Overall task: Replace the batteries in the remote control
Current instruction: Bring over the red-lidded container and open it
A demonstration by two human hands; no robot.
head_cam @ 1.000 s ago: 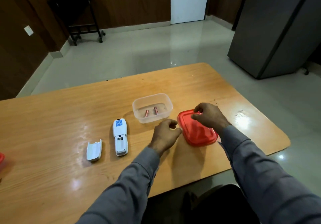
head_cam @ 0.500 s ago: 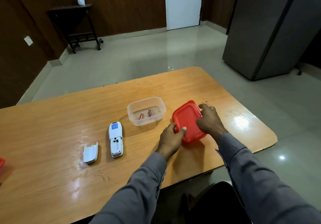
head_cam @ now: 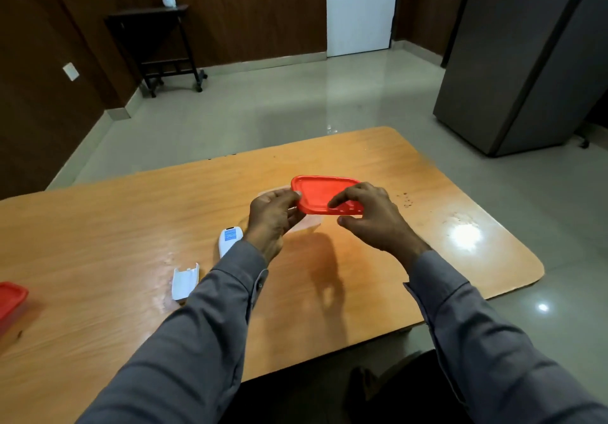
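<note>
A red plastic lid (head_cam: pixel 320 193) is held in the air above the wooden table (head_cam: pixel 115 226), over the spot where the clear container stood. My left hand (head_cam: pixel 271 218) pinches its left edge and my right hand (head_cam: pixel 365 214) grips its near right edge. The clear container with the batteries is almost wholly hidden behind the lid and my hands. The white remote (head_cam: pixel 229 240) lies face down, its lower part covered by my left sleeve. Its white battery cover (head_cam: pixel 185 281) lies apart to its left.
Another red lid or container (head_cam: pixel 10 298) shows at the table's left edge. A grey cabinet (head_cam: pixel 526 61) stands on the floor at the right, and a dark side table (head_cam: pixel 158 45) is by the far wall.
Both hands have lifted the red lid off the table and carried it left and up, over the clear container. The camera view has shifted, so the container is now hidden.
</note>
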